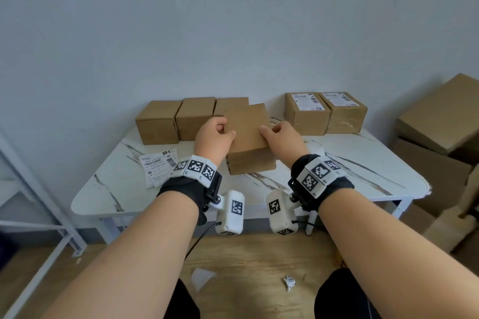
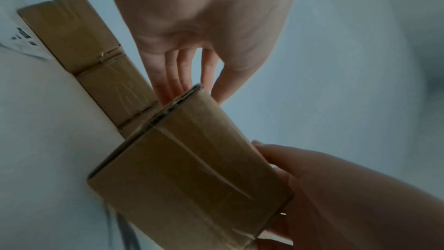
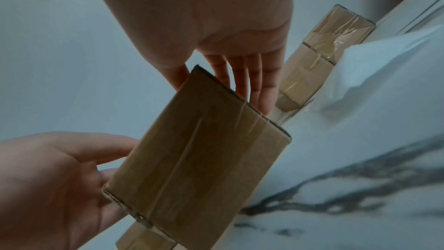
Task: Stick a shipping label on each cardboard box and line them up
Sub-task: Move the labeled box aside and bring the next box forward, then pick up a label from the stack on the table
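Observation:
I hold a plain brown cardboard box (image 1: 248, 137) tilted over the middle of the white marble table (image 1: 363, 163). My left hand (image 1: 220, 132) grips its left side, thumb on top. My right hand (image 1: 272, 132) grips its right side the same way. In the left wrist view, my left hand's fingers (image 2: 173, 79) and thumb pinch the taped box (image 2: 192, 168). The right wrist view shows the right hand's fingers (image 3: 242, 79) pinching the box (image 3: 199, 159). Three unlabelled boxes (image 1: 178, 119) line the back left. Two labelled boxes (image 1: 324, 111) stand at the back right. Loose shipping labels (image 1: 158, 166) lie at the left.
Large cardboard boxes (image 1: 440, 124) are piled on the floor to the right of the table. A white metal frame (image 1: 39, 202) stands at the left. Paper scraps (image 1: 289, 282) lie on the wooden floor near my knees. A wall backs the table.

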Demonstrator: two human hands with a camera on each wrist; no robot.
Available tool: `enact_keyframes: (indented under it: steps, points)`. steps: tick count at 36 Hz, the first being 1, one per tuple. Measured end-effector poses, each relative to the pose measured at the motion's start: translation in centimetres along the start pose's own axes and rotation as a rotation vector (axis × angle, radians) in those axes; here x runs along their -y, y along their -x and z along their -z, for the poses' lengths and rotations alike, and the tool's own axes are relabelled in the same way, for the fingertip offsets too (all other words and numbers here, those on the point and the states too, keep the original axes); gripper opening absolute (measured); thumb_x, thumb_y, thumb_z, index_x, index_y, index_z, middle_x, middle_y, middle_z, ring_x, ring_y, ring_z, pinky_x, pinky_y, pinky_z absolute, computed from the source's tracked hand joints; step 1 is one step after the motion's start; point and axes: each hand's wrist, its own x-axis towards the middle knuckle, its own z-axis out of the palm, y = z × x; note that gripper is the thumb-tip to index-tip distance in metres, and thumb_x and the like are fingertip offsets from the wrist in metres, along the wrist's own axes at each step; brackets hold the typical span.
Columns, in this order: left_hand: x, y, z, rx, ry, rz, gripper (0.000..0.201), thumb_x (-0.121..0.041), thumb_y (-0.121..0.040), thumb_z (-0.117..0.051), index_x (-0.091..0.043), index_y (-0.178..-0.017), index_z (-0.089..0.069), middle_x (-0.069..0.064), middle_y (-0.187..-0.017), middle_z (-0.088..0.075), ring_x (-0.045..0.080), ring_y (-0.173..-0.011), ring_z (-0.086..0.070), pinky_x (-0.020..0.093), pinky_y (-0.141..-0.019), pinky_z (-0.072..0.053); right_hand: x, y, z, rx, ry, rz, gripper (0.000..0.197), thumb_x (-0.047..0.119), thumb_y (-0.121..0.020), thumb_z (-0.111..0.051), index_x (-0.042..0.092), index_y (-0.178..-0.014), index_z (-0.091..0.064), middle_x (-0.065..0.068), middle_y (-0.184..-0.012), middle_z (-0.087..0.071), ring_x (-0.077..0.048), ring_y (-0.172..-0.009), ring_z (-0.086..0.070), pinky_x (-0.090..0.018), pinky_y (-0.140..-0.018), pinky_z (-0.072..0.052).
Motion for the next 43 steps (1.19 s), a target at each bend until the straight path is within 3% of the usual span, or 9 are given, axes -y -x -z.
enact_keyframes:
  steps: [4, 7, 13, 18, 25, 29, 34, 37, 43]
  points:
    - [1.1, 0.3, 0.2, 0.076, -0.078, 0.007, 0.043, -0.012, -0.093, -0.052, -0.018, -0.135, -0.05, 0.004, -0.138, -0.052, 0.017, -0.127, -0.048, 0.03, -0.102, -0.038, 0.0, 0.5, -0.9, 0.055, 0.049, -0.017, 0.042, 0.043, -0.096, -0.049, 0.008, -0.118, -0.054, -0.007, -0.101, -0.061, -0.025, -0.092, -0.06, -0.039, -0.085, -0.051]
    - [1.6, 0.4, 0.1, 0.113, -0.104, 0.005, 0.043, -0.01, -0.095, -0.048, -0.017, -0.137, -0.048, 0.005, -0.141, -0.05, 0.017, -0.13, -0.046, 0.029, -0.105, -0.036, -0.3, 0.3, -1.6, 0.07, 0.088, -0.022, 0.047, 0.043, -0.095, -0.049, 0.006, -0.125, -0.049, -0.004, -0.1, -0.056, -0.022, -0.088, -0.054, -0.033, -0.078, -0.046]
    - [1.7, 0.1, 0.1, 0.126, -0.169, -0.035, 0.042, -0.012, -0.097, -0.046, -0.014, -0.139, -0.046, 0.005, -0.142, -0.048, 0.018, -0.13, -0.045, 0.025, -0.102, -0.034, -0.3, -0.4, -1.9, 0.052, 0.113, -0.01, 0.048, 0.038, -0.095, -0.05, 0.008, -0.133, -0.045, -0.009, -0.122, -0.059, -0.024, -0.103, -0.057, -0.031, -0.079, -0.043]
    - [2.1, -0.5, 1.1, 0.07, -0.218, -0.055, 0.04, -0.015, -0.098, -0.044, -0.013, -0.138, -0.047, 0.005, -0.141, -0.049, 0.019, -0.128, -0.047, 0.025, -0.098, -0.035, 0.8, -1.0, -1.9, -0.078, 0.104, 0.102, 0.044, 0.031, -0.094, -0.053, 0.012, -0.134, -0.048, -0.011, -0.136, -0.047, -0.028, -0.122, -0.048, -0.039, -0.1, -0.043]
    - [4.3, -1.3, 4.7, -0.003, -0.248, -0.017, 0.038, -0.013, -0.099, -0.041, -0.014, -0.137, -0.049, 0.004, -0.139, -0.052, 0.02, -0.126, -0.049, 0.027, -0.097, -0.037, 4.1, -1.1, -3.3, -0.105, 0.055, 0.244, 0.03, 0.023, -0.095, -0.051, 0.014, -0.123, -0.057, -0.006, -0.127, -0.051, -0.02, -0.112, -0.052, -0.026, -0.085, -0.04]
    - [6.1, -1.4, 7.1, -0.051, -0.285, 0.02, 0.042, -0.005, -0.096, -0.038, -0.015, -0.134, -0.052, 0.004, -0.138, -0.053, 0.021, -0.125, -0.05, 0.024, -0.091, -0.035, 6.0, -0.7, -5.5, -0.053, -0.005, 0.311, 0.028, 0.021, -0.094, -0.051, 0.014, -0.12, -0.058, -0.006, -0.122, -0.056, -0.017, -0.103, -0.056, -0.026, -0.083, -0.044]
    - [8.6, -0.5, 9.5, -0.065, -0.337, 0.107, 0.053, 0.007, -0.088, -0.036, -0.014, -0.133, -0.054, 0.005, -0.137, -0.054, 0.024, -0.125, -0.05, 0.034, -0.099, -0.04, 7.9, 0.2, -9.1, 0.052, -0.006, 0.328, 0.034, 0.02, -0.095, -0.052, 0.01, -0.126, -0.055, -0.008, -0.125, -0.057, -0.022, -0.106, -0.058, -0.029, -0.083, -0.046]
    - [10.2, -0.2, 10.6, -0.087, -0.363, 0.13, 0.053, 0.008, -0.087, -0.036, -0.015, -0.13, -0.056, 0.006, -0.134, -0.056, 0.025, -0.123, -0.052, 0.032, -0.098, -0.042, 8.1, 0.5, -11.3, 0.132, 0.034, 0.312, 0.034, 0.019, -0.095, -0.051, 0.01, -0.128, -0.055, -0.007, -0.126, -0.058, -0.021, -0.109, -0.057, -0.025, -0.08, -0.04]
    - [12.4, -0.2, 11.8, -0.071, -0.421, 0.174, 0.047, 0.001, -0.086, -0.046, -0.015, -0.129, -0.058, 0.007, -0.135, -0.055, 0.026, -0.121, -0.053, 0.032, -0.1, -0.043, 7.3, 0.7, -14.8, 0.271, 0.109, 0.231, 0.035, 0.019, -0.095, -0.051, 0.011, -0.128, -0.058, -0.008, -0.125, -0.062, -0.022, -0.109, -0.059, -0.027, -0.082, -0.046]
